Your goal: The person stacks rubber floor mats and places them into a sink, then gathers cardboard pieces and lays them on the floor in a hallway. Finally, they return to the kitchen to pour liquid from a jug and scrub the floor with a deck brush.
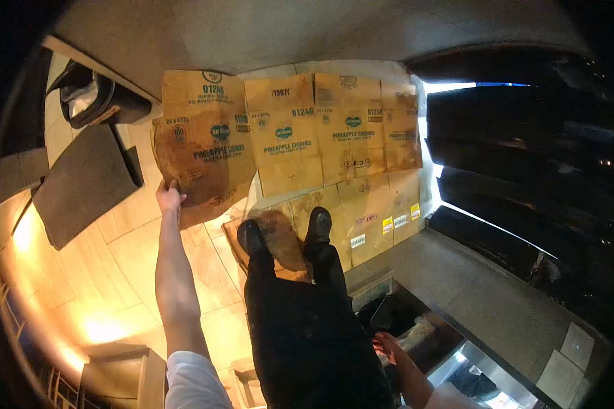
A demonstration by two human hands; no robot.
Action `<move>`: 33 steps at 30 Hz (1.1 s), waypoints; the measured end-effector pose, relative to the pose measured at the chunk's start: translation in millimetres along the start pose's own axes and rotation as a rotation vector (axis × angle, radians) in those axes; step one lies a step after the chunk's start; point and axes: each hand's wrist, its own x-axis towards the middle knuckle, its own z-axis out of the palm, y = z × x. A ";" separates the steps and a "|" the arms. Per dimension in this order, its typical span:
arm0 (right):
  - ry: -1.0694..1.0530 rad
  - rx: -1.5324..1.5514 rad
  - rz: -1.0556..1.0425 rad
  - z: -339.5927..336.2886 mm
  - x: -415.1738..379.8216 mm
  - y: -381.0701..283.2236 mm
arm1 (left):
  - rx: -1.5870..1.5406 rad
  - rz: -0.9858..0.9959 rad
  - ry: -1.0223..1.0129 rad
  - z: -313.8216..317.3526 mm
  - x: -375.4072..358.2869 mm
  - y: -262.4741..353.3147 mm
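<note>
My left hand [170, 196] is closed on the lower left edge of a flattened cardboard sheet [208, 153] printed with pineapple chunks lettering. That sheet is bent and stained, and its near edge curves above the tiles. To its right, more flattened cardboard [286, 146] lies on the floor, creased and joined in panels. My right hand [387, 346] is low at the right, beside an open dark compartment [382, 310]; its fingers look partly curled and nothing can be made out in them. A stained cardboard piece [280, 238] lies between my shoes.
A black bag-like container [92, 95] and a dark grey mat [87, 184] are at the left. A grey counter [471, 279] runs along the right, near stacked black shapes [525, 143]. A wooden box-like piece [123, 375] stands at the lower left.
</note>
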 end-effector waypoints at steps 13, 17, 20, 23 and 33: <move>-0.044 -0.076 -0.093 13.8 32.2 -22.9 | 0.212 -0.134 0.145 -61.5 54.3 -81.1; -0.055 -0.097 -0.185 16.0 32.9 -26.8 | 0.945 -0.042 0.317 -59.2 12.3 -92.0; -0.063 -0.124 -0.172 11.5 26.2 -30.7 | 0.870 0.285 0.018 -46.5 -41.9 -98.3; -0.104 -0.124 -0.283 16.8 45.6 -13.0 | 0.882 0.436 -0.226 -5.9 -159.5 -95.2; -0.259 -0.157 -0.445 -84.1 82.4 5.2 | 0.804 0.165 -0.479 68.4 -366.4 -4.7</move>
